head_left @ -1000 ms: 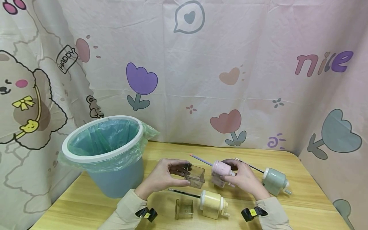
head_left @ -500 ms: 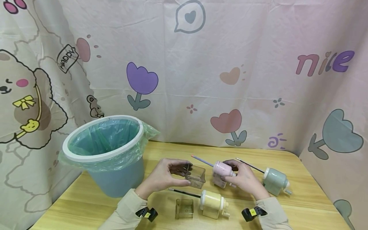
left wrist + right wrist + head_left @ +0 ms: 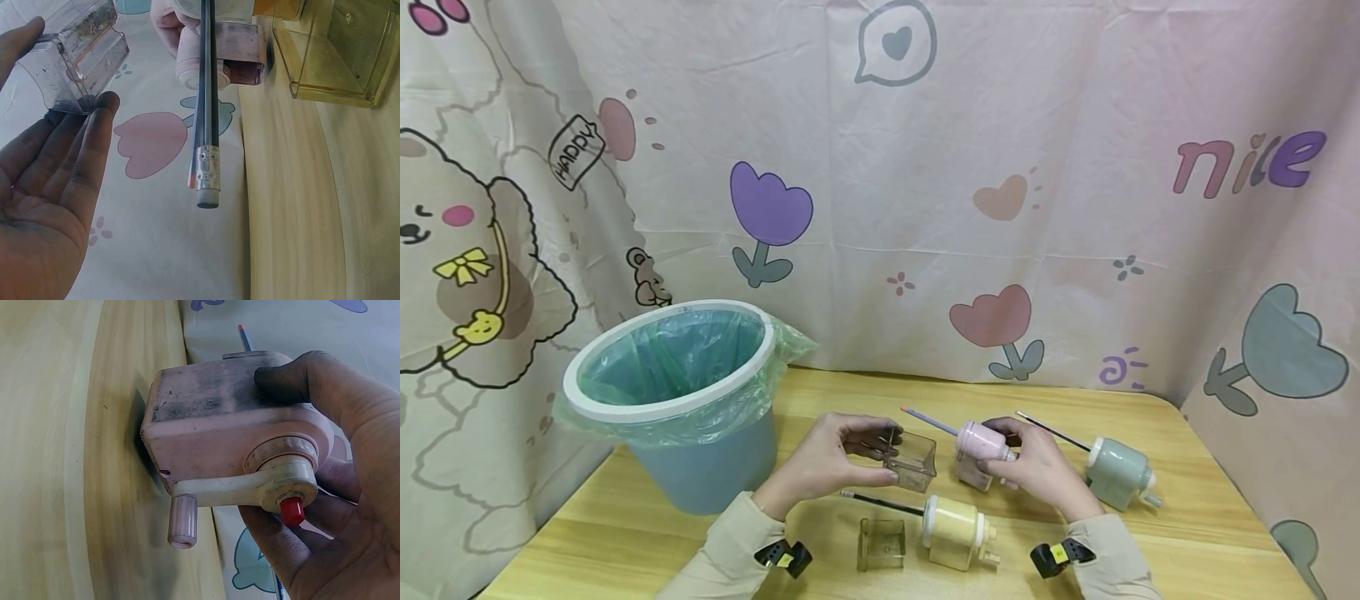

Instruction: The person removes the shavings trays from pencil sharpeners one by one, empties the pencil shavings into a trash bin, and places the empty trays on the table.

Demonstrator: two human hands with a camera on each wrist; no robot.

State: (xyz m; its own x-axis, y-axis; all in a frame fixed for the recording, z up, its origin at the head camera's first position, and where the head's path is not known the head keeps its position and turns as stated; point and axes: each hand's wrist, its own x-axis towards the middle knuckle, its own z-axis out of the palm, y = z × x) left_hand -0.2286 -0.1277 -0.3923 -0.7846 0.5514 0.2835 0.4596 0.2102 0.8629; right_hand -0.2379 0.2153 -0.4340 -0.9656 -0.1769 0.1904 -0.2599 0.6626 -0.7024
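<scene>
My left hand (image 3: 831, 458) pinches a clear, smoky plastic box, like a sharpener's shavings drawer (image 3: 912, 461), between thumb and fingers. In the left wrist view the drawer (image 3: 80, 53) has dark smudges inside. My right hand (image 3: 1033, 462) grips a pink crank pencil sharpener (image 3: 981, 442) with a blue pencil (image 3: 928, 419) in its front. The right wrist view shows this sharpener's smudged body (image 3: 206, 406), its crank handle (image 3: 183, 522) and a red tip in the crank hub. In front lie a yellow sharpener (image 3: 951, 533) with a black pencil (image 3: 880, 503) and a second clear drawer (image 3: 881, 546).
A green sharpener (image 3: 1116, 472) with a dark pencil (image 3: 1052, 431) lies on the right of the wooden table (image 3: 1195, 533). A blue bin (image 3: 703, 475) lined with a green bag stands at the left. A printed curtain (image 3: 880, 200) hangs behind.
The pink sharpener in my right hand has shifted very slightly to the right with its pencil. My left hand and the clear drawer it holds look nearly still.
</scene>
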